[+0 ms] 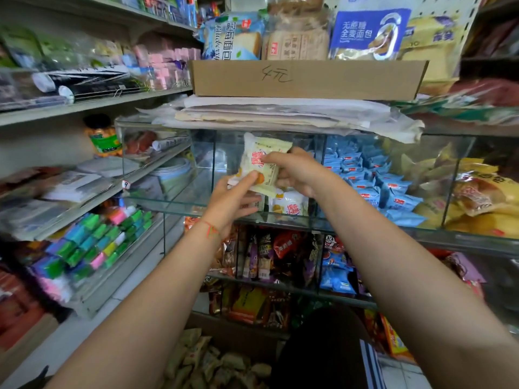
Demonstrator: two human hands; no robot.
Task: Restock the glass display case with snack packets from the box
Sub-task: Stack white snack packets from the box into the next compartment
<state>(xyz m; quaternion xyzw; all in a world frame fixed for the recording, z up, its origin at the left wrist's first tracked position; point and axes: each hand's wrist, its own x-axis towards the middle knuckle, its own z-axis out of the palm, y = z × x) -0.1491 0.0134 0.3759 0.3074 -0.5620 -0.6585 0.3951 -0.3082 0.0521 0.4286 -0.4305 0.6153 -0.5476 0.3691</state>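
While both bare forearms reach up from the bottom edge, the two hands meet at the mouth of the clear glass display case, at the compartment left of centre. Between them is a pale cream, glossy plastic snack packet with red lettering and an orange-yellow picture, pillow-shaped with crimped ends, held tilted at the opening. The left hand pinches its lower corner, thumb pressed on the front and fingers curled behind; a thin red thread bracelet circles that wrist. The right hand grips the packet's right edge with curled fingers, the fingertips on the printed face.

Just below, on the glass shelf, lies a second white packet of the same print, partly hidden by both hands (how many more sit behind it cannot be made out). The neighbouring compartment to the right is heaped with small blue foil-like packets, and beyond those are crinkled yellow ones, cut off by the frame edge.

On top of the case rest folded grey-white paper sheets and a flat brown cardboard box with handwritten marking. At the bottom, an open box of beige wrapped snacks is blurred and largely cropped.
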